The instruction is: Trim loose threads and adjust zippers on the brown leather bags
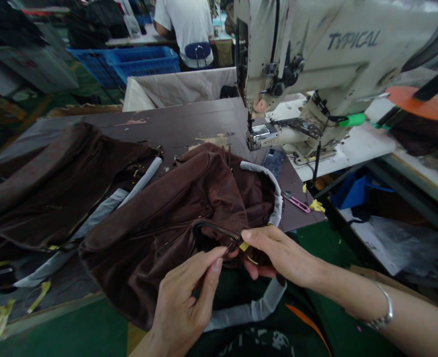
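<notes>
Left hand [187, 292] is pinching the zipper [223, 230], thumb against forefinger | right hand [280, 250] is gripping the brown bag [181, 186] at the zipper's right end

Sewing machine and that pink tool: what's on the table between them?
A phone lies between the sewing machine and the pink tool in the head view.

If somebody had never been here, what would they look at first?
Probably the big, pale sewing machine at the upper right, with TYPICAL written on its side. Next, near the lower middle, the left hand and right hand hold a brown bag at its zipper. The bright orange disc at the far right stands out too.
</notes>
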`<state>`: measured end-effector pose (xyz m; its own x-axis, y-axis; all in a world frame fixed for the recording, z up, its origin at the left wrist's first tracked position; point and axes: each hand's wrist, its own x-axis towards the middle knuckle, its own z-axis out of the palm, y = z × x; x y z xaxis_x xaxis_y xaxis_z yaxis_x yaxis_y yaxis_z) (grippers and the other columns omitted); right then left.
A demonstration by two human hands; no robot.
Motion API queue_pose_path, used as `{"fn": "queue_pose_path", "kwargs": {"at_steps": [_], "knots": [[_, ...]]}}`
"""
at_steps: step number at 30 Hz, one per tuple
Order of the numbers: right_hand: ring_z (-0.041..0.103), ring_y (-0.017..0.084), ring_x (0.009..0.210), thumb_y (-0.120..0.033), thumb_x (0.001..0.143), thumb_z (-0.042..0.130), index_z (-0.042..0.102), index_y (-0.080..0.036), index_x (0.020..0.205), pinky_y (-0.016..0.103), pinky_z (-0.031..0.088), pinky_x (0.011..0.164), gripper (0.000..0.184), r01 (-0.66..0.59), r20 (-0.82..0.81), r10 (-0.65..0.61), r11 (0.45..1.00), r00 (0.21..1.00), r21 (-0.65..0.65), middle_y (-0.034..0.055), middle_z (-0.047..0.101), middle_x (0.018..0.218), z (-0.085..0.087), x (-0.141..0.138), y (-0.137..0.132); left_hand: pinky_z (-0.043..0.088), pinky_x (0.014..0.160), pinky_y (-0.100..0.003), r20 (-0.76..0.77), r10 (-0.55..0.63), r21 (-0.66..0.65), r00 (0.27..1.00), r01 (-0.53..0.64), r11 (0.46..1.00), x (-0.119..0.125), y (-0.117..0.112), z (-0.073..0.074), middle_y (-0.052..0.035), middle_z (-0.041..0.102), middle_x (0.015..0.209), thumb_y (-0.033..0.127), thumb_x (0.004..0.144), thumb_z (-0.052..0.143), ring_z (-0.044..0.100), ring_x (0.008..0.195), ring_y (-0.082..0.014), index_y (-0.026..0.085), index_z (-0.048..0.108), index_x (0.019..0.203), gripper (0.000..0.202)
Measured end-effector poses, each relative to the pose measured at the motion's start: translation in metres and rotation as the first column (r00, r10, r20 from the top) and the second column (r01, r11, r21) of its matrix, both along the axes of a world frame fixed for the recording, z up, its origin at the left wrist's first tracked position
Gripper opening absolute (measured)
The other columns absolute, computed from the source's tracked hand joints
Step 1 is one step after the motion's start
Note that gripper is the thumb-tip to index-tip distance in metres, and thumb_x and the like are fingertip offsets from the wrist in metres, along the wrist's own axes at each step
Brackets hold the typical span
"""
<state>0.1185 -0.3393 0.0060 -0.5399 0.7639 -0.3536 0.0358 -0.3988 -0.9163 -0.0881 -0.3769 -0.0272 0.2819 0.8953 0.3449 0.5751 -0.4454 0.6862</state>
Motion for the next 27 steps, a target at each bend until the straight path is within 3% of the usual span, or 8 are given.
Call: {"fn": "queue_pose_path", "kwargs": {"at_steps": [9, 27], "knots": [[0.033, 0.005, 0.036, -0.041, 0.098, 0.037, 0.068, -0.008, 0.101, 0.019, 0.021, 0.038, 0.046, 0.043, -0.127, -0.057, 0.992, 0.99, -0.115, -0.0002, 0.055, 0.051, -0.007, -0.002, 0.001, 0.048, 0.088, -0.014, -0.031, 0.009, 0.066, 0.999, -0.007, 0.998, 0.001, -0.003, 0.008, 0.0033, 0.07, 0.106, 0.012, 0.086, 0.059, 0.066, 0.095, -0.0071, 0.023, 0.062, 0.115, 0.032], [0.035, 0.006, 0.038, -0.042, 0.098, 0.035, 0.067, -0.009, 0.103, 0.019, 0.023, 0.038, 0.046, 0.026, -0.074, -0.031, 0.997, 0.997, -0.071, -0.001, 0.054, 0.052, -0.006, -0.002, 0.001, 0.051, 0.085, -0.017, -0.118, -0.009, 0.13, 0.993, 0.024, 0.991, 0.004, -0.002, 0.017, -0.0005, 0.07, 0.104, 0.012, 0.087, 0.057, 0.066, 0.092, -0.009, 0.018, 0.062, 0.114, 0.029]]}}
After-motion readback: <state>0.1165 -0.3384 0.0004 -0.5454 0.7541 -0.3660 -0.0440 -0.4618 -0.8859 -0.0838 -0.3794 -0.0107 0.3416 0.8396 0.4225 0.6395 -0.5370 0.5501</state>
